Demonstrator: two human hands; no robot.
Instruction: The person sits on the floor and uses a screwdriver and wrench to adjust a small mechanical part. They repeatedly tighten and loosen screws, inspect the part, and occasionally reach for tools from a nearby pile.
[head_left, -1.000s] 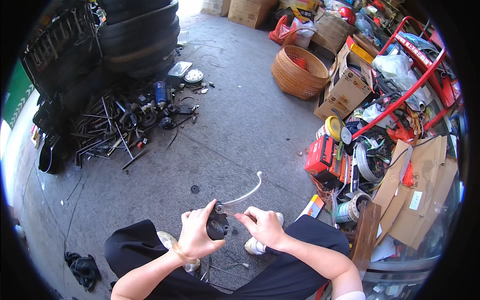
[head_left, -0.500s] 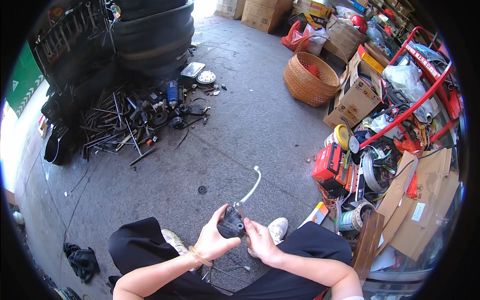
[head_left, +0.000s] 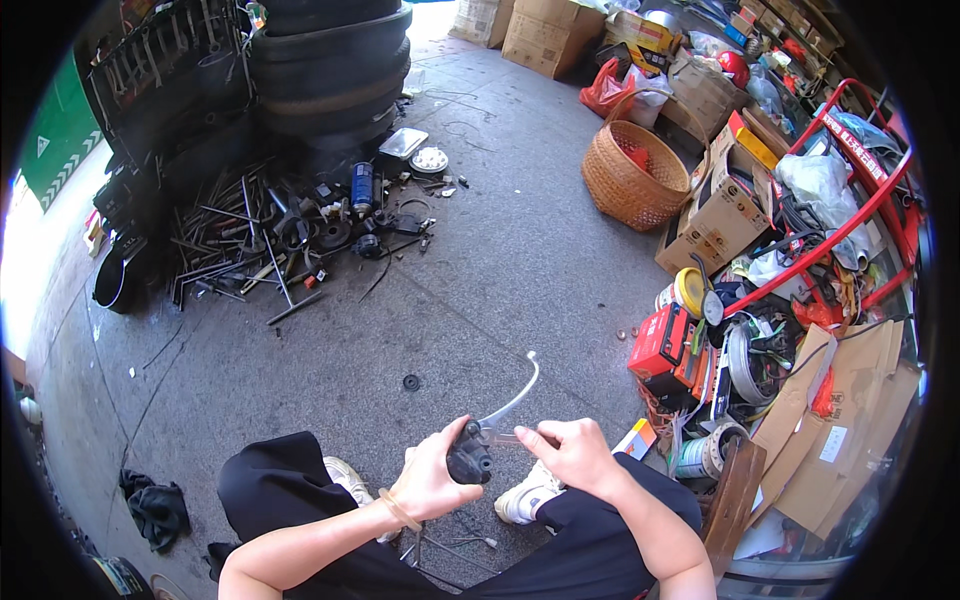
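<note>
Left hand (head_left: 436, 482) is wrapping black lever assembly (head_left: 468, 460), lower centre; right hand (head_left: 578, 456) is pinching thin piece (head_left: 506, 438), kind unclear. Grey floor (head_left: 470, 300) is stretching above, knees (head_left: 275, 480) flanking. Silver lever (head_left: 514, 403) is curving upward. Tools (head_left: 265, 235) are cluttering upper left; red battery (head_left: 660, 340) is sitting right.

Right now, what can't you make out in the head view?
All in the head view:
Black lever housing, palm side: hidden by the left hand.
Thin piece by the right hand: too small to identify.
Tyre stack, top: cut off by the upper edge.
</note>
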